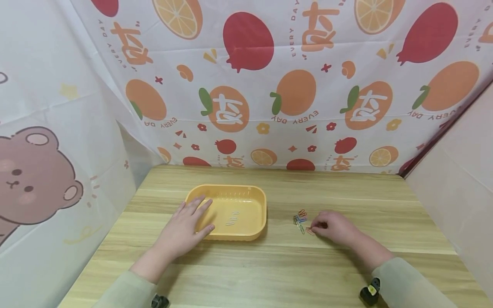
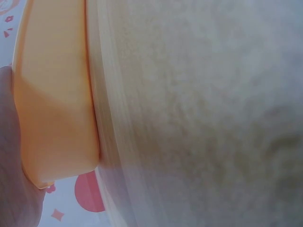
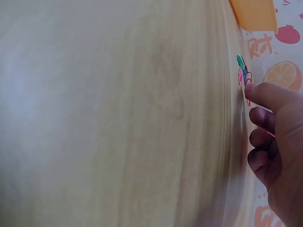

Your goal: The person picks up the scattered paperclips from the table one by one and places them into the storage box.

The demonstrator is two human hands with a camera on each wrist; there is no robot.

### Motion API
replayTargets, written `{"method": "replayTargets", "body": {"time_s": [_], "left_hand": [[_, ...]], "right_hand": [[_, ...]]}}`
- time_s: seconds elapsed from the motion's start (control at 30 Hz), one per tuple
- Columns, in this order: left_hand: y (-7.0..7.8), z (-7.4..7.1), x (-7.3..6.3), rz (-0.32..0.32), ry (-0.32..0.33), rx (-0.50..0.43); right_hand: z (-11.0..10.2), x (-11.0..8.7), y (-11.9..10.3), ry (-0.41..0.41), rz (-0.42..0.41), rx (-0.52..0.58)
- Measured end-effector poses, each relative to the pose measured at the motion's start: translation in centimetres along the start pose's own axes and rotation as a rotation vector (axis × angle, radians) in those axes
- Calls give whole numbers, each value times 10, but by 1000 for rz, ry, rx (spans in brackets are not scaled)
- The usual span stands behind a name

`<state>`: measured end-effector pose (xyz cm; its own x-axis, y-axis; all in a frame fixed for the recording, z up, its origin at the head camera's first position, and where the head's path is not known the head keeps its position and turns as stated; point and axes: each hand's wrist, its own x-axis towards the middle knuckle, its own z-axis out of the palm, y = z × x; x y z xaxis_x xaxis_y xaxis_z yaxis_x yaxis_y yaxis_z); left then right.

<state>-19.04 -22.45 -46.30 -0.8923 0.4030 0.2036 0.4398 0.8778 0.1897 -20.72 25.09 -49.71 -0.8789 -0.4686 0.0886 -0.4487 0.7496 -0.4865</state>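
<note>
In the head view my left hand lies over the left rim of a yellow tray, its fingers spread and fairly straight. The left wrist view has the tray's outer wall close up, with part of the hand against the rim. Several pale paper clips lie on the tray floor. To the right of it, my right hand pinches a pinkish-orange paper clip at the table with thumb and forefinger. Its other fingers are curled in the right wrist view. Beside it lies a small group of coloured paper clips.
The wooden table carries the tray and the clips. A fruit-printed cloth hangs behind its far edge, and a bear-printed cloth borders the left side. A pale panel stands on the right.
</note>
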Motion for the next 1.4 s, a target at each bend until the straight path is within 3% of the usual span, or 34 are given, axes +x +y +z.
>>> {"method": "replayTargets", "body": {"time_s": [0.2, 0.63, 1.4], "left_hand": [[-1, 1, 0, 2, 3, -1], [-1, 0, 0, 2, 2, 2], [-1, -1, -1, -1, 0, 6]], "right_hand": [[0, -2, 5, 27, 85, 129], [-4, 2, 3, 25, 198, 266], [-3, 28, -19, 39, 271, 408]]}}
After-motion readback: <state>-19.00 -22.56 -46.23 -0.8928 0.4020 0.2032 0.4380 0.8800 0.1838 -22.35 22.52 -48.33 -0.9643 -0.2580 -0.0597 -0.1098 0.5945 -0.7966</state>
